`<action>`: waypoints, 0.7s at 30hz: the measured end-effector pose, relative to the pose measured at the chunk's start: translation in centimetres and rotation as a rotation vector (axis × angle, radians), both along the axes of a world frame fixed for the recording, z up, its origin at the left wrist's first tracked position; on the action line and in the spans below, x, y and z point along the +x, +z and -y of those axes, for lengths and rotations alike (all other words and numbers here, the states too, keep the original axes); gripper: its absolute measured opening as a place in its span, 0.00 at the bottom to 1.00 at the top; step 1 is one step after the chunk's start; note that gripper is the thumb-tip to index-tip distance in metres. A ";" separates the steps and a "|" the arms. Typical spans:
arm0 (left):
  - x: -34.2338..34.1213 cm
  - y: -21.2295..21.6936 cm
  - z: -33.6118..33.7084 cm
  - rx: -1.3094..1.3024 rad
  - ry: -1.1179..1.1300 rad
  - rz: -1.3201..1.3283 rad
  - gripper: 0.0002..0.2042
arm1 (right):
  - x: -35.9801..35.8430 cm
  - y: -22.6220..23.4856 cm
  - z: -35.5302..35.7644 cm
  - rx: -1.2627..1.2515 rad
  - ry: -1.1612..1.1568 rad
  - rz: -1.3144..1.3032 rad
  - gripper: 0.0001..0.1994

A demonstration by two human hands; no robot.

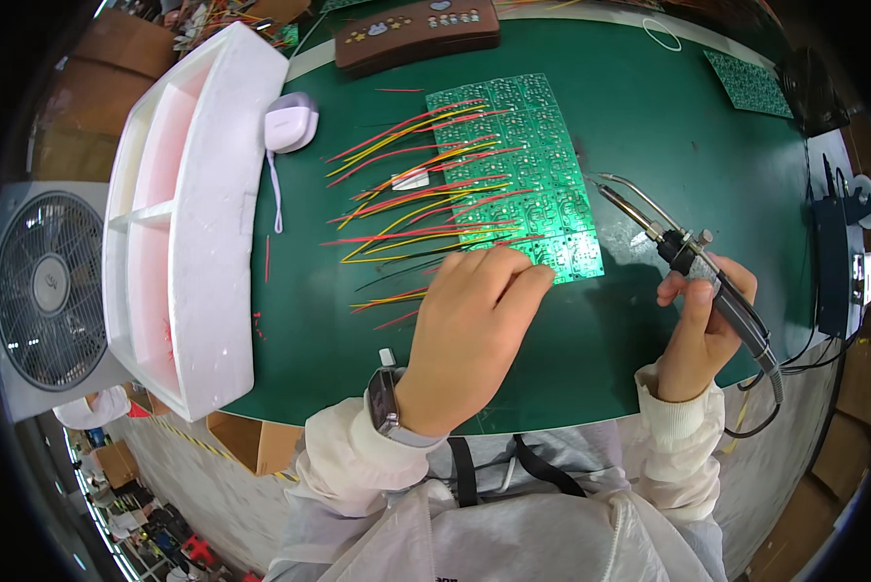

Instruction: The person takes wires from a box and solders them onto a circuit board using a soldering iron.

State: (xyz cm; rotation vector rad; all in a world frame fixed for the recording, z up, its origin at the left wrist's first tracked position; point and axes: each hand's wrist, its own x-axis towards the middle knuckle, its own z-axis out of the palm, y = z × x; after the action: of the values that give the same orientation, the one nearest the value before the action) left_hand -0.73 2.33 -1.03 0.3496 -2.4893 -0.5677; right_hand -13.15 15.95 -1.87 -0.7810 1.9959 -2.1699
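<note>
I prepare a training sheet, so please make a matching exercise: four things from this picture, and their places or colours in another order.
1. Soldering iron
2. Large circuit board panel
3. Foam tray
4. Box fan

A. White, with compartments
B. In the right hand
C. Left of the foam tray
D. Green, with wires lying over it

Pairs: 1-B; 2-D; 3-A; 4-C.

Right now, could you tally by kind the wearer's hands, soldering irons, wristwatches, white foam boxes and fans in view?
Hands: 2 (left hand, right hand)
Soldering iron: 1
Wristwatch: 1
White foam box: 1
Fan: 1
Total: 6
</note>
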 end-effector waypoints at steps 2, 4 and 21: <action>-0.3 -0.2 0.2 0.015 -0.007 0.004 0.09 | 0.0 0.0 0.0 0.009 0.000 0.009 0.15; -0.5 -0.4 0.2 0.079 0.002 -0.045 0.10 | 0.0 -0.1 -0.1 0.015 0.005 0.017 0.15; -0.2 -1.6 0.8 0.144 -0.068 -0.088 0.11 | 0.6 -0.6 -3.8 0.146 0.164 -0.225 0.19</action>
State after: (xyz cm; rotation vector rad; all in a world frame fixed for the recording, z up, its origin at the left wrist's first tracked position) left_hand -0.96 1.56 -2.59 0.2888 -2.3896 -0.7764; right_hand -12.55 19.70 -2.47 -1.1653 2.0773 -1.8951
